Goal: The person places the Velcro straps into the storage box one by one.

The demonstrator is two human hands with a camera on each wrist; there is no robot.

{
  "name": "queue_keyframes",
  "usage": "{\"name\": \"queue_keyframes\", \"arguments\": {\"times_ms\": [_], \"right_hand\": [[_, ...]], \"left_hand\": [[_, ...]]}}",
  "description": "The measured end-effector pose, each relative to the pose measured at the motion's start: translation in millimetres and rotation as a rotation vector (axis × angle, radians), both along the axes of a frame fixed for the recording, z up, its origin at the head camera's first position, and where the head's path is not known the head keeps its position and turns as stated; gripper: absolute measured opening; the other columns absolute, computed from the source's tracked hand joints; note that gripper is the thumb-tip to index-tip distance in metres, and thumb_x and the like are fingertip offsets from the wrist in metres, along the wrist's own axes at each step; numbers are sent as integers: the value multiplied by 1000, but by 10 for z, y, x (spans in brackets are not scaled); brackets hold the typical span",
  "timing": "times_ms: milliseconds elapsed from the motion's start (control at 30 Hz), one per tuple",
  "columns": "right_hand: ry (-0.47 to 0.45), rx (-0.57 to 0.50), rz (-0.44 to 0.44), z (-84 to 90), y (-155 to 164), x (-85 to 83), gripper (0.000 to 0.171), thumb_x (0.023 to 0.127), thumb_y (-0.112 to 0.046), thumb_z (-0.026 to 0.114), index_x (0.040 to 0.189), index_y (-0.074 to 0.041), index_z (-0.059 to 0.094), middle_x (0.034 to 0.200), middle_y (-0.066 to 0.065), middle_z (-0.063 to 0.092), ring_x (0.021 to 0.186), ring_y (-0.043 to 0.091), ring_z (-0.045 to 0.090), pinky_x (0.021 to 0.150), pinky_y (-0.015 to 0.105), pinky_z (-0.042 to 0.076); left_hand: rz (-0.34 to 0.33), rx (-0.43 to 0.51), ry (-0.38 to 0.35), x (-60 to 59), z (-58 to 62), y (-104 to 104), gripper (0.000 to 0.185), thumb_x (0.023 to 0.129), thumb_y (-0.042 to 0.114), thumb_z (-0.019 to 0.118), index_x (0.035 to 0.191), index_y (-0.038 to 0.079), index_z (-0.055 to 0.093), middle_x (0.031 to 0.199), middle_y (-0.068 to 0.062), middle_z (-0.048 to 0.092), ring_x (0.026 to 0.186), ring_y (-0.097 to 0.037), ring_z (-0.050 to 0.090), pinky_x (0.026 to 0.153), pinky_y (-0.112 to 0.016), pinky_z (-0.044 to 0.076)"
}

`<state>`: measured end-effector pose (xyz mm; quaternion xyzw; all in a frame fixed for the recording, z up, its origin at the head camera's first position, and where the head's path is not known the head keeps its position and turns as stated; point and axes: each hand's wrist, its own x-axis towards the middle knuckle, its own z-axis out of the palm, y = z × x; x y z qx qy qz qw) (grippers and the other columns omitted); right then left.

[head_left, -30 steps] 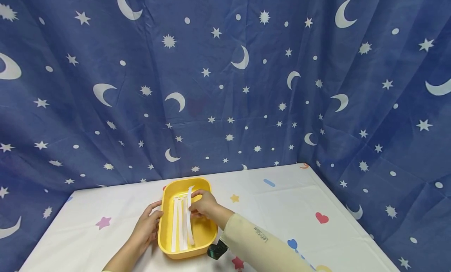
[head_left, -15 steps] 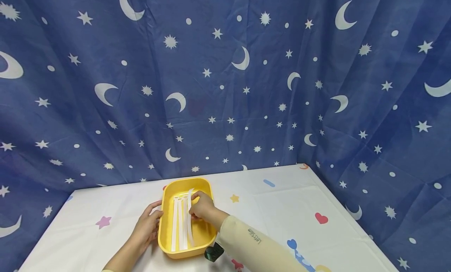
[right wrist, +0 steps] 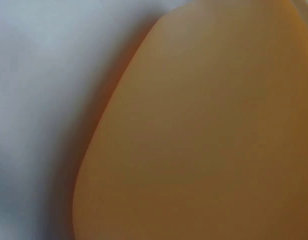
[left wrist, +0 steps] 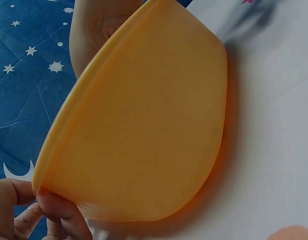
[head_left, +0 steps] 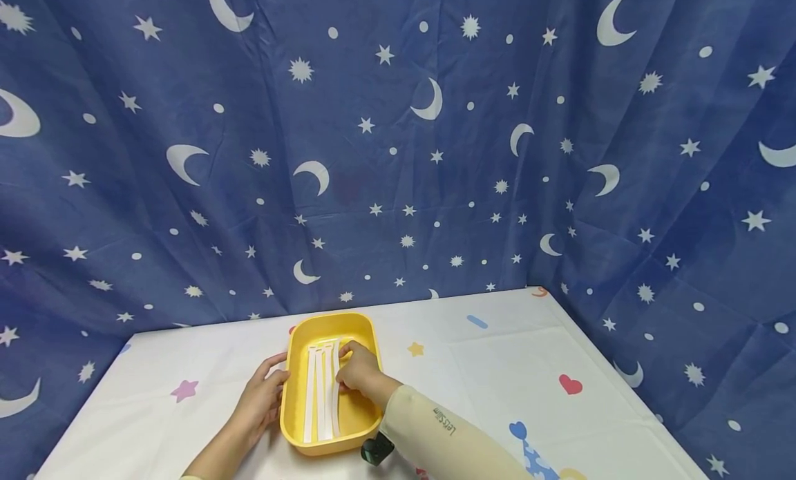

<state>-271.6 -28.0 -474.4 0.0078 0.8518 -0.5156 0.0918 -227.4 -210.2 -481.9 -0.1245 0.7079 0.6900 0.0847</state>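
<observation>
A yellow plastic tub (head_left: 357, 418) with rounded corners stands on the table in the head view. On its left side my left hand (head_left: 260, 399) grips the rim, with the fingertips on the edge in the left wrist view. Inside the tub several white paper-like strips (head_left: 318, 397) lie lengthwise, side by side. Reaching in over the right side, my right hand (head_left: 363, 371) pinches the rightmost white strip (head_left: 335, 404) near its upper part; the fingertips are partly hidden. Only the tub's outer wall (right wrist: 194, 130) fills the right wrist view, and no hand shows there.
The white tablecloth (head_left: 485, 397) carries printed stars, hearts and other shapes. A dark blue curtain (head_left: 373, 155) with moons and stars hangs behind the table and along its right side. A small dark device (head_left: 377, 449) sits under my right wrist, by the tub's front right corner.
My right hand has lowered the rightmost strip into the tub; its raised upper end now lies flatter beside the others. The left hand and the tub have stayed in place.
</observation>
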Motion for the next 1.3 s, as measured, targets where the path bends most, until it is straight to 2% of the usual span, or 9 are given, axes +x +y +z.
{"name": "queue_keyframes", "arguments": {"times_ms": [133,333,467,600,833,1100,1300], "right_hand": [[19,29,-5,-19,-4,-12,40,66,20,66,95,-7,58,54,5,48,39,10,51,39,17,45],[48,74,-10,-86,-20,-38,34,69,17,65,91,-8,56,41,-1,43,33,8,45,34,15,37],[70,107,-13,-132,-34,-48,32,70,15,63,90,-9,56,38,-3,42,31,8,45,33,15,33],[95,121,-15,-161,-39,-44,31,68,15,60,90,-7,56,37,-3,43,31,8,46,32,15,32],[125,166,-18,-183,-41,-43,35,64,14,62,92,-6,58,42,-2,47,31,5,41,34,15,32],[150,201,-9,-176,-34,-40,36,65,12,68,97,-1,60,61,6,56,45,12,46,40,18,35],[132,189,-22,-181,-47,-30,35,66,13,67,96,-2,61,50,5,55,35,8,42,36,17,34]], "left_hand": [[0,-2,-5,-3,2,4,55,100,19,45,152,12,27,107,-11,65,85,-16,66,72,-34,58],[2,5,-15,-8,1,8,55,100,18,45,152,12,27,107,-11,64,85,-16,65,71,-33,58],[-1,8,-14,-12,2,9,54,100,18,45,152,12,27,106,-10,64,86,-15,65,72,-33,58],[-1,9,-15,-12,4,10,55,100,18,45,152,12,27,105,-9,64,85,-15,64,71,-33,58],[5,14,-15,-11,3,13,54,100,17,45,151,12,28,102,-8,65,83,-15,64,70,-33,57],[2,17,-16,-9,9,13,55,100,17,45,151,12,27,102,-9,65,83,-15,65,70,-33,58],[2,16,-17,-18,8,11,55,100,17,44,152,12,27,99,-8,65,81,-15,64,68,-32,58]]}}
